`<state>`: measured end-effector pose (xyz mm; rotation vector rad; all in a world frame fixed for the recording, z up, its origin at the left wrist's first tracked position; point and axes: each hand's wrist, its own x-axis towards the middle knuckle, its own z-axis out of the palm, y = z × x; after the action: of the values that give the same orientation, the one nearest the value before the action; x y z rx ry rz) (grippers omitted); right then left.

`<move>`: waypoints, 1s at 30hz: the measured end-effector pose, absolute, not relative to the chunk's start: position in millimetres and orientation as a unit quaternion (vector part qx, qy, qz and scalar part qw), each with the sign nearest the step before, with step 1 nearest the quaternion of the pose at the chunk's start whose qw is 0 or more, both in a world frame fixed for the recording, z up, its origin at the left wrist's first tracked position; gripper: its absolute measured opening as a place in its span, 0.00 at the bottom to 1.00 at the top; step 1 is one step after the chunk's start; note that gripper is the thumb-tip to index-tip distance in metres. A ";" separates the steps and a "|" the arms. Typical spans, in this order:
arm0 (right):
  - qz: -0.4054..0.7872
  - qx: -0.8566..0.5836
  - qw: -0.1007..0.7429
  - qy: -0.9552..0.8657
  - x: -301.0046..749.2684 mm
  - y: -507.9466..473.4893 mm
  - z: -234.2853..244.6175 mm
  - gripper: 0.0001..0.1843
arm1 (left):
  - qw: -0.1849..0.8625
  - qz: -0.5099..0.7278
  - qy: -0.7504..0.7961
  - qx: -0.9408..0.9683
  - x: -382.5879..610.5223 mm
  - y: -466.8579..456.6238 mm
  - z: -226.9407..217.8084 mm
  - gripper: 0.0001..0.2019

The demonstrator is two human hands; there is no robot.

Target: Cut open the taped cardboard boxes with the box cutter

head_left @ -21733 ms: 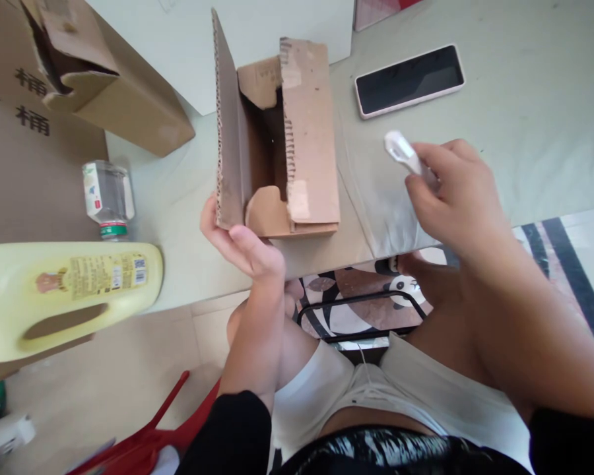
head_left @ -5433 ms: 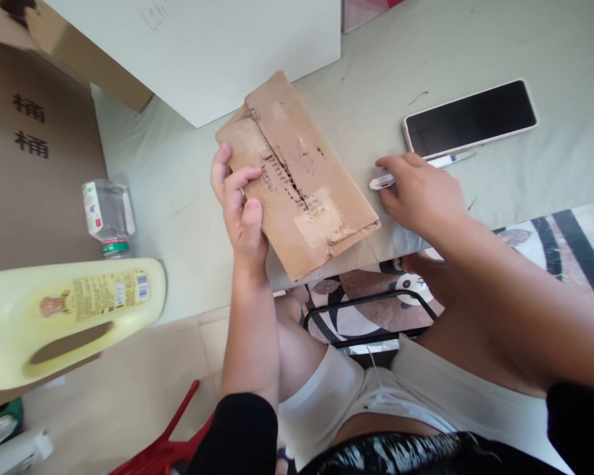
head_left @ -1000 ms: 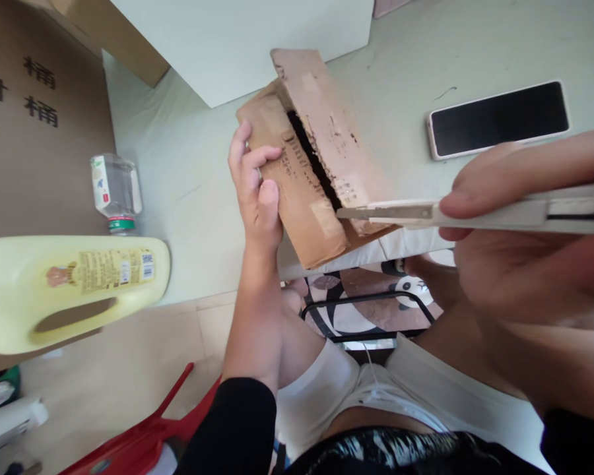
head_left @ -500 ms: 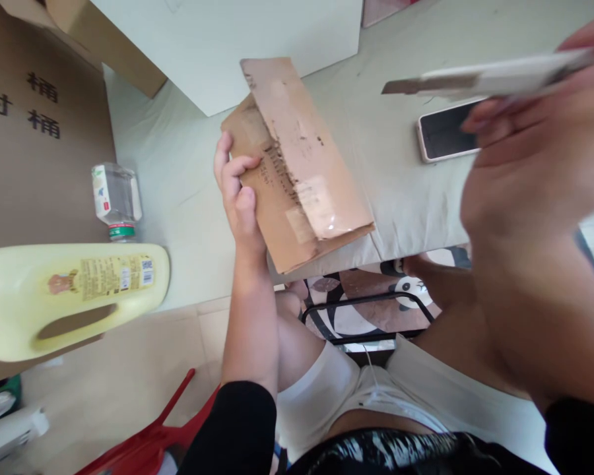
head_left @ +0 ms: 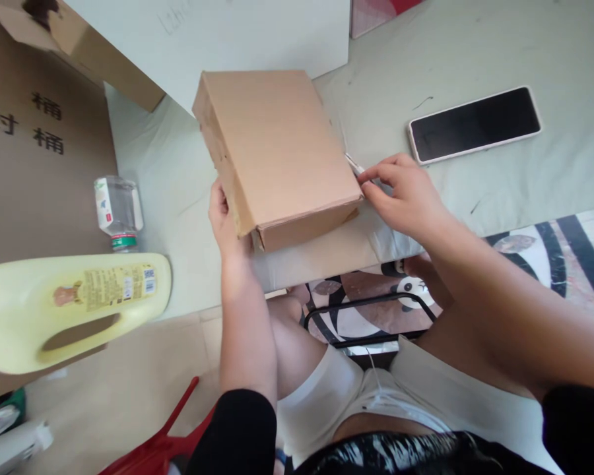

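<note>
A brown cardboard box stands tilted on the cloth-covered table, its plain broad face turned up. Tape runs along its left side. My left hand is closed on the box's lower left side, with some fingers hidden behind it. At the right edge of the box, my right hand pinches a utility knife low beside the table. Only a short pale length of the knife shows past the fingertips; the box and fingers hide the rest.
A phone lies to the right. On the left are a clear bottle, a large yellow jug and a big cardboard box. A white box stands behind. The table's front edge is above my knees.
The cardboard box has been turned, so its plain face shows instead of the torn, taped flap. My right hand has come down and left with the utility knife, uncovering the phone.
</note>
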<state>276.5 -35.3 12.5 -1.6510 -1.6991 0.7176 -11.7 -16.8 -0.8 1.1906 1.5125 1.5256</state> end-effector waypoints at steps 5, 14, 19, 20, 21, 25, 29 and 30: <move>0.369 -0.578 0.292 -0.667 275.3 -38.7 23.1 0.15 | 0.406 0.651 0.529 0.363 3.0 -21.4 11.0 0.28; 0.405 -0.448 0.443 -0.662 281.5 -44.2 25.0 0.33 | 0.425 0.677 0.445 0.404 6.0 -31.7 26.6 0.37; 0.454 -0.431 0.429 -0.651 280.7 -38.9 8.4 0.36 | 0.455 0.619 0.434 0.470 5.5 -35.9 23.0 0.36; 0.464 -0.427 0.425 -0.649 280.9 -37.6 5.1 0.36 | 0.454 0.606 0.440 0.483 4.1 -35.5 19.6 0.36; 0.470 -0.425 0.423 -0.648 281.2 -36.5 2.4 0.36 | 0.449 0.597 0.444 0.495 2.0 -34.8 15.5 0.37; 0.450 -0.442 0.411 -0.658 281.5 -34.9 -0.5 0.29 | 0.400 0.596 0.450 0.532 -9.5 -31.3 -3.0 0.31; 0.412 -0.458 0.423 -0.665 280.7 -34.8 2.5 0.23 | 0.356 0.600 0.464 0.546 -15.9 -28.8 -11.3 0.30; 0.396 -0.470 0.426 -0.664 280.7 -34.6 3.3 0.23 | 0.347 0.602 0.467 0.547 -15.9 -28.4 -10.8 0.32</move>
<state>280.7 -34.6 3.3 -1.1744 -1.6610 0.9899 -15.9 -28.4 -10.8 1.4186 1.2126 1.5618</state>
